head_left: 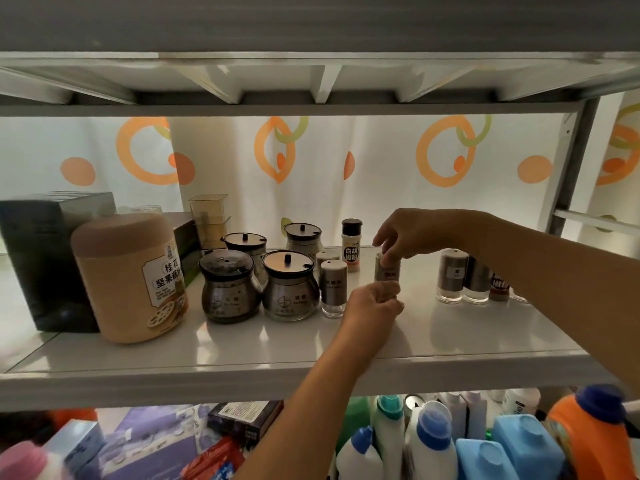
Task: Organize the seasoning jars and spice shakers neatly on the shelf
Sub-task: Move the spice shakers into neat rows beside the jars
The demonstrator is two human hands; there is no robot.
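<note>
A small spice shaker (385, 271) stands upright on the white shelf (277, 344), held between both hands. My right hand (412, 235) pinches its top from above. My left hand (372, 306) grips its lower part from the front. To the left stand several round steel seasoning jars with dark lids (289, 289), a steel shaker (333, 287) with another behind it, and a black-capped pepper bottle (351, 245). To the right, partly behind my right forearm, stand two tall shakers (452, 278) and a small dark bottle (498, 287).
A tan canister (130, 277) and a dark box (38, 261) fill the shelf's left end, with a clear plastic holder (209, 216) behind. A patterned curtain hangs at the back. Detergent bottles (433, 441) and boxes crowd the lower shelf. A metal upright (575, 161) bounds the right.
</note>
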